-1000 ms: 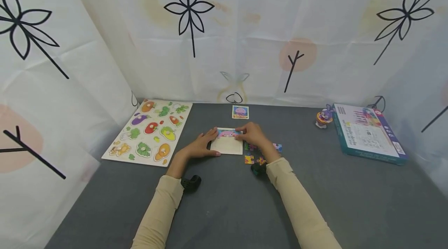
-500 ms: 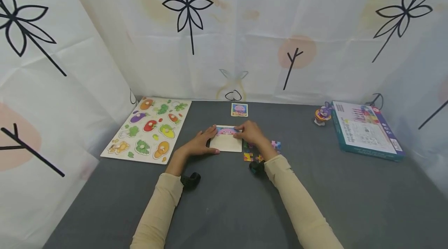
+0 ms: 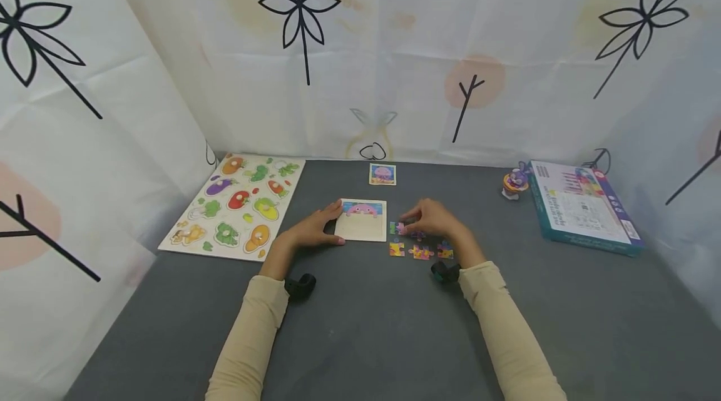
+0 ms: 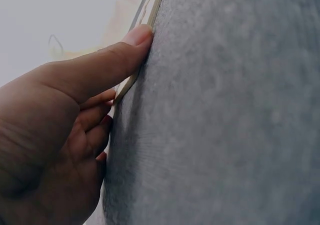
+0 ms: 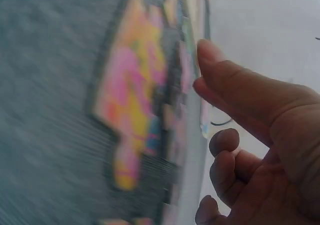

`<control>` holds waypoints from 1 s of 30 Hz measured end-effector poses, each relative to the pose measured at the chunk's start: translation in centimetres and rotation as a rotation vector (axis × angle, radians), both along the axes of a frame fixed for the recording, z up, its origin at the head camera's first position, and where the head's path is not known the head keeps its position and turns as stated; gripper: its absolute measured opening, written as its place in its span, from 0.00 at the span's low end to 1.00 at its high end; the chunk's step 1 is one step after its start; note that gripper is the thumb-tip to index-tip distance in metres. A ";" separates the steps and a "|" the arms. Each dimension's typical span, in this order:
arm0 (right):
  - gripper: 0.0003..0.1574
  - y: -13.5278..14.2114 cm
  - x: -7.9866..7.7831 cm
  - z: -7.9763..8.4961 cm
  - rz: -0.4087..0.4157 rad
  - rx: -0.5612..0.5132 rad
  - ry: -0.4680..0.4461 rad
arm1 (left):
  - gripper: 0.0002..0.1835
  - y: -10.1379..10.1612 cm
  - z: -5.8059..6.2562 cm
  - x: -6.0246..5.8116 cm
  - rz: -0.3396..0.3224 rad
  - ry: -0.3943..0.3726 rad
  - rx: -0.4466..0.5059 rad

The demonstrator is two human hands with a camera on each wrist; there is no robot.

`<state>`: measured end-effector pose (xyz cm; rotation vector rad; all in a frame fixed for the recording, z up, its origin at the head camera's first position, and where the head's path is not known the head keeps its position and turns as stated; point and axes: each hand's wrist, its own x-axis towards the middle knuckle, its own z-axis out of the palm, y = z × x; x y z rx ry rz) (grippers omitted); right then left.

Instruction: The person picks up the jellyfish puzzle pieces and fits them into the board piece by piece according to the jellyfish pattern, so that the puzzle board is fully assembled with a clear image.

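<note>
In the head view my left hand rests against the left side of a square wooden puzzle tray, index finger at its far corner and thumb at its near corner. The left wrist view shows the thumb on the tray's edge. A strip of pink and blue picture fills the tray's far part; bare wood shows below. My right hand hovers over loose jigsaw pieces, its fingertips at a green and pink piece. In the right wrist view nothing shows between thumb and index finger.
A small picture card lies behind the tray. To the left is a large vegetable board. A purple figurine stands beside a teal-edged box at the right. White printed cloth surrounds the grey table.
My right hand has left the tray's picture strip and moved right, over the loose pieces. The left hand stays at the tray's left edge. The head view has shifted slightly.
</note>
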<state>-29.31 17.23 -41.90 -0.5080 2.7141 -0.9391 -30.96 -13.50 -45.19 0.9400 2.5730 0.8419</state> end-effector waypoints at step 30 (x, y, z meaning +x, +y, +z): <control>0.18 -9.4 -2.2 -1.1 0.054 -0.049 0.179 | 0.41 -1.3 0.0 -0.2 0.016 -0.011 0.101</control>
